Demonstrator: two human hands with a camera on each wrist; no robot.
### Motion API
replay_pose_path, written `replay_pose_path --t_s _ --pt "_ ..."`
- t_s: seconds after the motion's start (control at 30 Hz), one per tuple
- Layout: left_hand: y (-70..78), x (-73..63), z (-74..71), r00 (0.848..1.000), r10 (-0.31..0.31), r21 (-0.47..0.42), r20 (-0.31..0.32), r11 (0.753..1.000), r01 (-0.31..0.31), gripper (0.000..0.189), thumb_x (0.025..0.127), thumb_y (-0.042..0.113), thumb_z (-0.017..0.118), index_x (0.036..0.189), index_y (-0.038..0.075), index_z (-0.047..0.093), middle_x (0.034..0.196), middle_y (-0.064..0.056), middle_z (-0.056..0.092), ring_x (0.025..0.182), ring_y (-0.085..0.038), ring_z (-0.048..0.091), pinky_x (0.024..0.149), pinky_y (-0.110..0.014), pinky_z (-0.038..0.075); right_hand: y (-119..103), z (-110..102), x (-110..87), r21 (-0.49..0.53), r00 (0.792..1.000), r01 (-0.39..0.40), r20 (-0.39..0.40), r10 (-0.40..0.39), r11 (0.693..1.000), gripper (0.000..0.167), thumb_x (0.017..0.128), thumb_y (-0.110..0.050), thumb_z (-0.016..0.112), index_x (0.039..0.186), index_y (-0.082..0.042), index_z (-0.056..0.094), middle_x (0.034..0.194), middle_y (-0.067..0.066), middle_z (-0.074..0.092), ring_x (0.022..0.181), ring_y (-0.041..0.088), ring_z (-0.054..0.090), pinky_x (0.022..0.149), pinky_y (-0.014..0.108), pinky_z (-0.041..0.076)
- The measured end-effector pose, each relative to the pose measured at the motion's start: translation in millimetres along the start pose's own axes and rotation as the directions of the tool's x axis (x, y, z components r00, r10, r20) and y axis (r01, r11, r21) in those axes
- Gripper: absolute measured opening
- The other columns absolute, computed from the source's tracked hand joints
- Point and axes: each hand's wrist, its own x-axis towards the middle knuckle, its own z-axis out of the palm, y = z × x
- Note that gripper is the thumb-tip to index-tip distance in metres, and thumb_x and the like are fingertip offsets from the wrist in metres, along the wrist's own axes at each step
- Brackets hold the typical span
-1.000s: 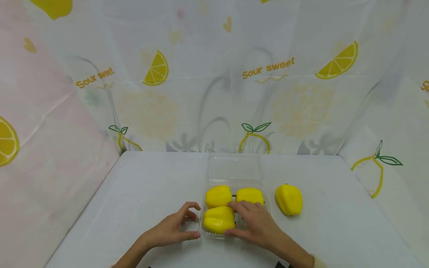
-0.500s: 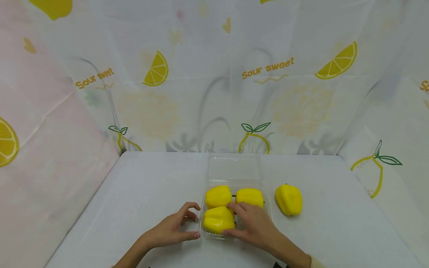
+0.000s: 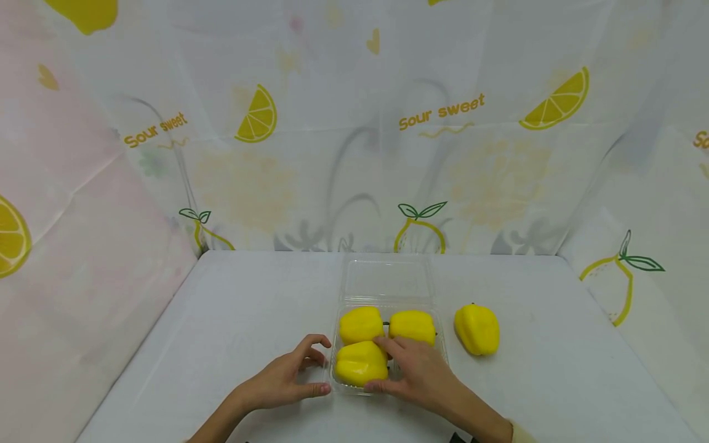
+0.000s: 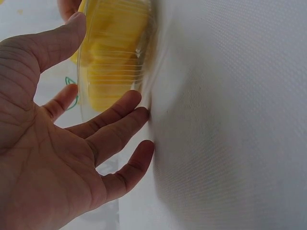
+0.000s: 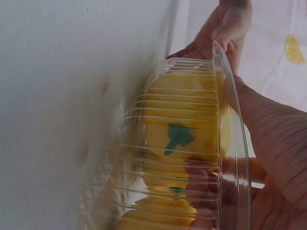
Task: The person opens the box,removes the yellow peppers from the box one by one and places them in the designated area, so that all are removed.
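A clear plastic clamshell box [image 3: 359, 392] holds three yellow bell peppers. My right hand [image 3: 423, 372] reaches into it and holds the front left pepper [image 3: 361, 364], thumb at the near side and fingertips at the far side. In the right wrist view, its fingers show through the ribbed wall beside a green stem [image 5: 178, 137]. My left hand [image 3: 285, 378] lies at the box's left side, fingers loosely bent and apart. In the left wrist view its thumb [image 4: 62, 40] is at the rim. Behind sit the back left pepper [image 3: 361, 325] and back right pepper [image 3: 412, 326].
The box's lid [image 3: 388, 278] is folded back flat toward the rear of the white table [image 3: 266, 295]. Another yellow bell pepper [image 3: 477, 329] lies on the table to the right of the box. A lemon-print cloth [image 3: 310, 172] stands around the back and sides.
My right hand shifts very slightly to the left, its thumb a little further along the front of the pepper. My left hand, the box and the other peppers stay in place.
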Motion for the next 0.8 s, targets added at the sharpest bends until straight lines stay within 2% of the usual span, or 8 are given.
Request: replay_pose_path --t_s 0.27,0.63,0.8 --pt "1.1 0.2 0.1 1.0 0.014 0.003 0.002 1.0 -0.014 0.06 0.09 0.04 0.072 0.135 0.031 0.033 0.118 0.002 0.061 0.112 -0.023 0.059 0.096 -0.05 0.046 -1.1 -0.8 -0.5 0.091 0.998 -0.041 0.045 0.037 0.995 0.07 0.084 -0.065 0.062 0.13 -0.012 0.059 0.096 -0.007 0.06 0.07 0.002 0.046 0.065 0.022 0.046" --pt "1.9 0.5 -0.9 1.0 0.022 0.007 0.007 1.0 -0.022 0.06 0.091 0.04 0.072 0.135 0.031 0.032 0.118 0.002 0.061 0.112 -0.022 0.059 0.097 -0.049 0.046 -1.9 -1.0 0.4 0.089 0.998 -0.043 0.052 0.039 0.995 0.074 0.084 -0.068 0.059 0.131 -0.012 0.056 0.099 -0.006 0.064 0.071 0.002 0.047 0.066 0.023 0.047" --pt "2.1 0.3 -0.7 1.0 0.02 0.003 0.008 1.0 -0.02 0.06 0.091 0.04 0.071 0.136 0.031 0.032 0.117 0.003 0.061 0.112 -0.022 0.059 0.097 -0.049 0.046 -2.7 0.3 1.2 0.093 0.997 -0.06 0.057 0.055 0.994 0.074 0.084 -0.069 0.059 0.13 -0.012 0.056 0.091 -0.012 0.059 0.069 0.002 0.046 0.064 0.021 0.045"
